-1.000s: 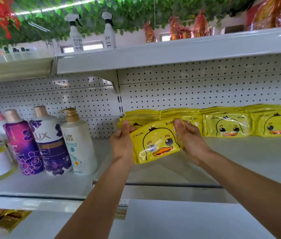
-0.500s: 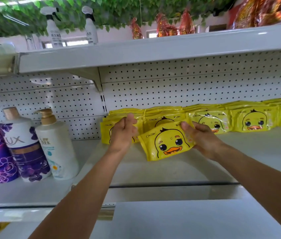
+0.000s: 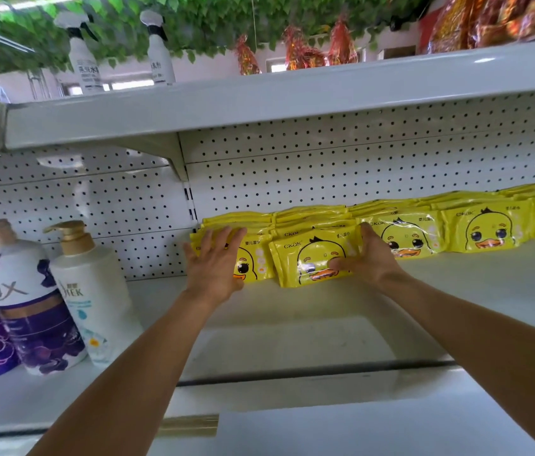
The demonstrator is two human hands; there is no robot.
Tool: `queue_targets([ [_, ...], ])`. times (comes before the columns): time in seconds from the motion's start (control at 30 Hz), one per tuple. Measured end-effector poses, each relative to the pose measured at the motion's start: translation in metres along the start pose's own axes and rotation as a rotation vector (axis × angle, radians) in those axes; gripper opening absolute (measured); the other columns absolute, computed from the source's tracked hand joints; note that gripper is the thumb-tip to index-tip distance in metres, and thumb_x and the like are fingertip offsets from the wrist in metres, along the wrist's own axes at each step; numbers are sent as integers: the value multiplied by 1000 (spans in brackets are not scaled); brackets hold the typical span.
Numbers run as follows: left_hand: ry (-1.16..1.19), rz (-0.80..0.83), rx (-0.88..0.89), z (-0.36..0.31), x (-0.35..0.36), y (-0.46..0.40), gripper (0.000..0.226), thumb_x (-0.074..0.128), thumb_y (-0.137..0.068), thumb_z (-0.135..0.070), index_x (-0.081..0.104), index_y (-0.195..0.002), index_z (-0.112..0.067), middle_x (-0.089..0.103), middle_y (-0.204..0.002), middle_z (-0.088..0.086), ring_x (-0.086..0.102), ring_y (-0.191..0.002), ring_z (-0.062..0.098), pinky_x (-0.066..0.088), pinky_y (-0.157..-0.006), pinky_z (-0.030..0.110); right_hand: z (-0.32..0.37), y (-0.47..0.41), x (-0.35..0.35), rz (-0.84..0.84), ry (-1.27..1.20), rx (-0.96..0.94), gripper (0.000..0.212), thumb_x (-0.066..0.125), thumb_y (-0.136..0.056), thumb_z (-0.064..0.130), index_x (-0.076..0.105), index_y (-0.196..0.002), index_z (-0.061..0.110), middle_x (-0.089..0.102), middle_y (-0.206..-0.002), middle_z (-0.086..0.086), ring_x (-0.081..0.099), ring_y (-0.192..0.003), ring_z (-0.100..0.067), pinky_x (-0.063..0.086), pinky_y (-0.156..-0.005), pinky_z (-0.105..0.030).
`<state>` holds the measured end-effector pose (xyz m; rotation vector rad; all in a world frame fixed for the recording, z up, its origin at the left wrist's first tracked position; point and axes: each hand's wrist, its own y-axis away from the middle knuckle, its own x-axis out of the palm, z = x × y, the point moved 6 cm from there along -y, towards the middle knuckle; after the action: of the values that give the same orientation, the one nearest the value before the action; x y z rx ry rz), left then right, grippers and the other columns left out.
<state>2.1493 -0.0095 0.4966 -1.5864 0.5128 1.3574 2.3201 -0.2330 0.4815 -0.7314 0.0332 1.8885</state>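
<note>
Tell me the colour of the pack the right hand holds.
Bright yellow pack with an orange-billed cartoon duck; the head view shows it best.

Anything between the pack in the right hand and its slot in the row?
Nothing visible. The pack, held by the right hand, already stands at the row's front against stacked packs; the left hand rests on the neighbouring pack.

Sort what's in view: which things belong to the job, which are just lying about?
In hand: front duck pack, left stack of duck packs, left hand, right hand.
Lying about: Lux bottle, pump bottle, spray bottles.
</note>
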Motion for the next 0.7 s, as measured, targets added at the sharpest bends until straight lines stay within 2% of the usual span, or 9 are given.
queue_targets([
  [0.2, 43, -63, 45, 3, 6, -4, 107, 77, -73, -38, 8, -153, -34, 11, -158, -6, 7, -146, 22, 16, -115, 61, 3, -8, 8, -99, 112, 41, 74, 87, -66, 20, 38, -120, 1, 53, -122, -16, 52, -113, -34, 47, -87, -43],
  [0.37, 29, -42, 39, 3, 6, -5, 109, 78, -72, -40, 6, -153, -34, 11, -157, -7, 8, -146, 21, 15, -115, 60, 1, -7, 9, -109, 124, 68, 78, 85, -67, 21, 35, -124, 3, 52, -126, -15, 51, -114, -34, 48, -89, -46],
  [0.5, 28, -11, 34, 2, 4, -6, 108, 78, -73, -41, 6, -153, -34, 10, -158, -5, 8, -146, 22, 14, -115, 62, 2, -1, 8, -102, 197, 91, 79, 84, -68, 29, 36, -126, 4, 52, -124, -14, 48, -117, -34, 47, -91, -46],
  [0.63, 69, 0, 17, -5, -3, -5, 95, 70, -79, -50, 14, -153, -31, 13, -159, -3, 7, -147, 24, 13, -117, 57, 5, 17, -10, -189, 428, 44, 72, 69, -81, 45, 37, -134, 8, 46, -133, -12, 43, -125, -32, 41, -95, -45],
  [0.7, 138, -56, 30, -20, -14, 0, 81, 64, -83, -50, 24, -151, -29, 23, -157, -2, 19, -145, 25, 23, -115, 51, 4, 29, -26, -191, 514, -5, 64, 63, -85, 44, 38, -136, 14, 45, -134, -9, 44, -125, -31, 41, -96, -45],
])
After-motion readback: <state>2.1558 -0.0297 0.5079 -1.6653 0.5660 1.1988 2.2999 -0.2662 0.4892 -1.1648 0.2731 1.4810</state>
